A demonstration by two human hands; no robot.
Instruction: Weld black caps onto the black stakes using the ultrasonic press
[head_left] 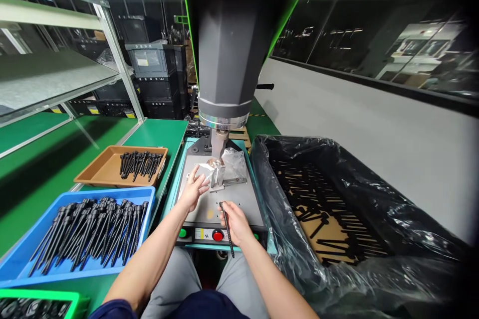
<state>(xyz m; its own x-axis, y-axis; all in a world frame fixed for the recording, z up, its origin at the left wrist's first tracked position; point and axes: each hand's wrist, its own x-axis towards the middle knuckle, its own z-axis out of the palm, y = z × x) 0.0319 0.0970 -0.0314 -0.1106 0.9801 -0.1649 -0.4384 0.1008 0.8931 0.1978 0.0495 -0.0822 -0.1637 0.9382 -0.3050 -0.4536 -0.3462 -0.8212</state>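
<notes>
Black ribbed rod [227, 229] sits pinched in my right hand [235, 225] above the press's red button [217, 235]. My left hand [193, 188], fingers spread, steadies the foil-wrapped fixture [217, 172] under the horn [219, 142]. Loading looks next; the rod needs careful seating.

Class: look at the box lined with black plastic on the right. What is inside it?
Inside the lined box lie scattered black rods on a brown cardboard floor. The bag's folds cover the near end, so anything there cannot be seen.

Bright, even overhead light; dark vignetted right corners; wide-angle edge distortion
</notes>
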